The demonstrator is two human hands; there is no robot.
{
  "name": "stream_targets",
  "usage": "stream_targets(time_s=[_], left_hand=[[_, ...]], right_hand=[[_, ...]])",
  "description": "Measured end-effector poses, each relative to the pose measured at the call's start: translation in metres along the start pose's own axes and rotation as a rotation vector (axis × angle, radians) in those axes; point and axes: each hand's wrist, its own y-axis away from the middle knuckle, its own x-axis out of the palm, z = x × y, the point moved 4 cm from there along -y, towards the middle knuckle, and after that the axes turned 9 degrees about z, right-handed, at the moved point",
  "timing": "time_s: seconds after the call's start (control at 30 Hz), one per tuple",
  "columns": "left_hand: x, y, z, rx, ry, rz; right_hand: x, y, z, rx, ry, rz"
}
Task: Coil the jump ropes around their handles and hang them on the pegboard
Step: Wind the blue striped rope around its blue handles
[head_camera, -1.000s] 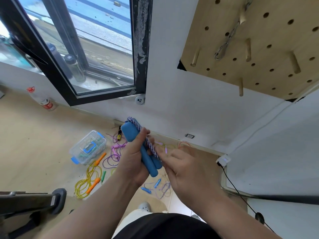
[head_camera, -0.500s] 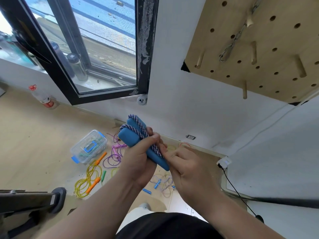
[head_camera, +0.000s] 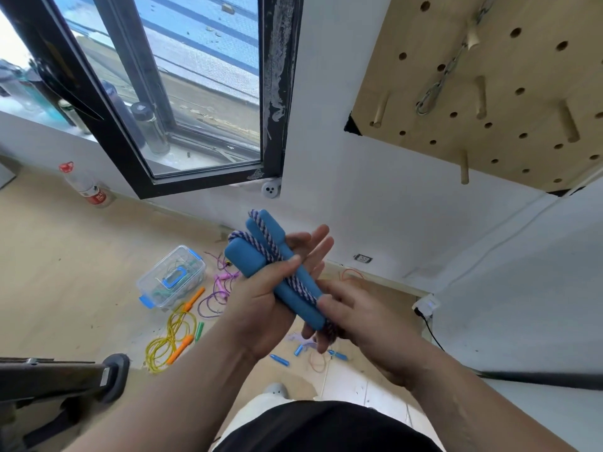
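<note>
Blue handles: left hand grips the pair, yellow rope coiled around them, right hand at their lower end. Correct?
Wrong on the colour. The head view shows the coiled rope on the blue handles is purple and white, not yellow; a yellow rope lies loose on the floor. The rest stands: the left hand grips the pair, the right hand is at their lower end.

Black-framed window (head_camera: 208, 93), clear plastic box (head_camera: 171, 277), bottle (head_camera: 83, 185)

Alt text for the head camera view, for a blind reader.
A person's left hand grips two blue handles wrapped in purple-and-white rope; the right hand pinches the rope at their lower end. A wooden pegboard is up right, more jump ropes on the floor.
</note>
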Motion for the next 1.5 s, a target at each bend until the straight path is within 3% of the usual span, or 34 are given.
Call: stream_targets(time_s=[0.2, 0.3, 0.4, 0.47, 0.57, 0.67, 0.9, 1.03, 1.17, 1.3, 1.37, 1.43, 1.5], left_hand=[[0.01, 0.013, 0.015, 0.004, -0.324, -0.068], [0.007, 0.017, 0.02, 0.002, -0.3, -0.109], [-0.008, 0.017, 0.025, 0.027, -0.202, -0.236], [-0.021, 0.014, 0.026, 0.032, -0.099, -0.312], [-0.029, 0.009, 0.023, 0.013, -0.04, -0.303], [-0.021, 0.008, 0.02, -0.006, -0.014, -0.201], [-0.003, 0.019, 0.04, -0.083, -0.09, -0.103], [-0.004, 0.019, 0.04, -0.085, -0.089, -0.137], [-0.02, 0.022, 0.045, -0.131, -0.185, -0.308], [-0.036, 0.032, 0.042, -0.204, -0.431, -0.595], [-0.038, 0.034, 0.025, -0.026, -0.891, -0.656], [-0.026, 0.029, 0.014, 0.22, -1.499, -0.411], [-0.01, 0.018, 0.018, 0.194, -1.792, -0.029]], right_hand=[[0.009, 0.0, 0.001, 0.157, 0.291, -0.116], [0.008, 0.004, 0.003, 0.183, 0.608, -0.164], [0.003, 0.006, -0.006, 0.177, 1.106, -0.27], [0.003, 0.006, -0.014, 0.204, 1.3, -0.327], [0.004, 0.005, -0.02, 0.193, 1.211, -0.273], [0.003, 0.005, -0.025, 0.192, 0.845, -0.169], [0.006, 0.001, -0.016, 0.066, 0.444, -0.195], [0.006, 0.001, -0.021, 0.094, 0.505, -0.194], [0.0, 0.0, -0.016, 0.095, 0.676, -0.225], [-0.024, 0.0, -0.021, 0.245, 1.039, -0.231], [-0.033, 0.0, -0.031, 0.283, 1.096, -0.199], [-0.038, 0.001, -0.038, 0.301, 1.099, -0.167], [-0.042, 0.002, -0.042, 0.287, 1.084, -0.165]])
